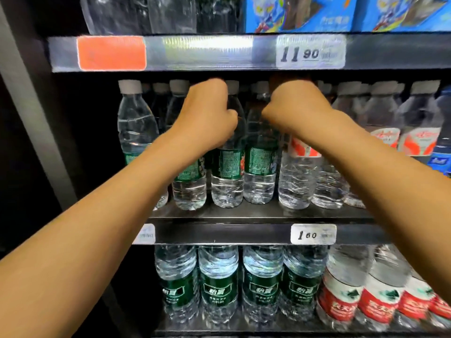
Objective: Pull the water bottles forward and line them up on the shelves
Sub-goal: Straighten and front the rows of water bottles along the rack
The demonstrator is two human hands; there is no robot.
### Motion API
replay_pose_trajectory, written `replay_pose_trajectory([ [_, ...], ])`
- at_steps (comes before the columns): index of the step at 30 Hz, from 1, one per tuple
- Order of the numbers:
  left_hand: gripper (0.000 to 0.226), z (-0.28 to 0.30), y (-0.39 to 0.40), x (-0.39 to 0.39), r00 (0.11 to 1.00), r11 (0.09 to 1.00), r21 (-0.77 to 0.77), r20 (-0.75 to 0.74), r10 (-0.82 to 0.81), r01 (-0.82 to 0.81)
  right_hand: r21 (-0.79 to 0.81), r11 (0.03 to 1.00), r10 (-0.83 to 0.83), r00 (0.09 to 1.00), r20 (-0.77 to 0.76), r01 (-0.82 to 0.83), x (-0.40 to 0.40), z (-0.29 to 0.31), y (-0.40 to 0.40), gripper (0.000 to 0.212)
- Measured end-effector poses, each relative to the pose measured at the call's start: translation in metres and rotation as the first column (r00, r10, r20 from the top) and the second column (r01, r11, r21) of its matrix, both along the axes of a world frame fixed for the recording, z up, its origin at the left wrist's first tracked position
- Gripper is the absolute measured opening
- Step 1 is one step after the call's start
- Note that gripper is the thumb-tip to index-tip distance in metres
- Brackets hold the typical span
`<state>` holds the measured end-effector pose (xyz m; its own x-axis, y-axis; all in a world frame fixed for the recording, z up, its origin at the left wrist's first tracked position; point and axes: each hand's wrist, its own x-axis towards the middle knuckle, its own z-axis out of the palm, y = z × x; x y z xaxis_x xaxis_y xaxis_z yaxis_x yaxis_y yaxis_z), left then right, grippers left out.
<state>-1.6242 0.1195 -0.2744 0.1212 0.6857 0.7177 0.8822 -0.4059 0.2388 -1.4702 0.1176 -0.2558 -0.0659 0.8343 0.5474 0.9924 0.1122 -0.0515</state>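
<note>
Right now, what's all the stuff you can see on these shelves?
green-label bottles, middle shelf: at least four in front, clear with grey caps, left half; more behind
red-label bottles, middle shelf: several, clear, right half; exact count unclear
blue-label bottle: one partly seen, far right edge, middle shelf
green-label bottles, bottom shelf: four in front, left
red-label bottles, bottom shelf: about four, right, blurred
blue boxes: two, top shelf, right
clear bottles, top shelf: blurred, top left
orange tag: one, upper shelf edge
price tags: two readable, white, 11.90 above, 1.60 below
left hand: gripping a green-label bottle's neck
right hand: curled around a bottle's top, middle shelf
</note>
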Motion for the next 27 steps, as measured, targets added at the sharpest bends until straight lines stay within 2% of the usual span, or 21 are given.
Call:
replay_pose_trajectory([
  [5, 0.053, 0.002, 0.000, -0.005, 1.000, 0.997, 0.077, 0.002, 0.031, -0.031, -0.051, 0.997, 0.050, 0.998, -0.048, -0.052, 0.009, 0.009, 0.000, 0.037],
  [8, 0.058, 0.003, 0.000, -0.006, 0.999, 0.994, 0.098, -0.006, 0.044, -0.044, -0.066, 0.987, 0.132, 0.977, -0.169, -0.145, 0.019, 0.011, -0.004, 0.045],
  [11, 0.060, 0.003, -0.002, -0.005, 1.000, 0.996, 0.079, 0.009, 0.028, -0.029, -0.071, 0.985, 0.142, 0.968, -0.205, -0.160, 0.025, 0.011, -0.007, 0.049],
  [14, 0.052, 0.004, -0.002, -0.007, 0.993, 1.000, -0.011, 0.119, -0.015, 0.016, -0.054, 0.991, 0.108, 0.974, -0.197, -0.121, 0.024, 0.011, -0.005, 0.050],
  [17, 0.045, 0.006, -0.001, -0.011, 0.974, 0.995, -0.082, 0.226, -0.036, 0.056, -0.100, 0.992, 0.060, 0.988, -0.139, -0.074, 0.016, 0.007, 0.002, 0.062],
  [20, 0.036, 0.008, -0.001, -0.011, 0.990, 0.995, -0.091, 0.143, -0.022, 0.035, -0.058, 0.998, 0.015, 1.000, -0.025, -0.016, 0.011, 0.003, 0.005, 0.062],
  [23, 0.038, 0.008, 0.001, -0.011, 0.998, 0.999, -0.048, 0.065, -0.008, 0.011, -0.048, 0.998, 0.043, 0.998, -0.052, -0.045, 0.014, 0.006, 0.005, 0.058],
  [27, 0.050, 0.005, 0.004, -0.009, 0.999, 0.998, 0.057, 0.052, 0.010, -0.012, -0.028, 0.992, 0.114, 0.984, -0.139, -0.119, 0.023, 0.010, 0.001, 0.057],
])
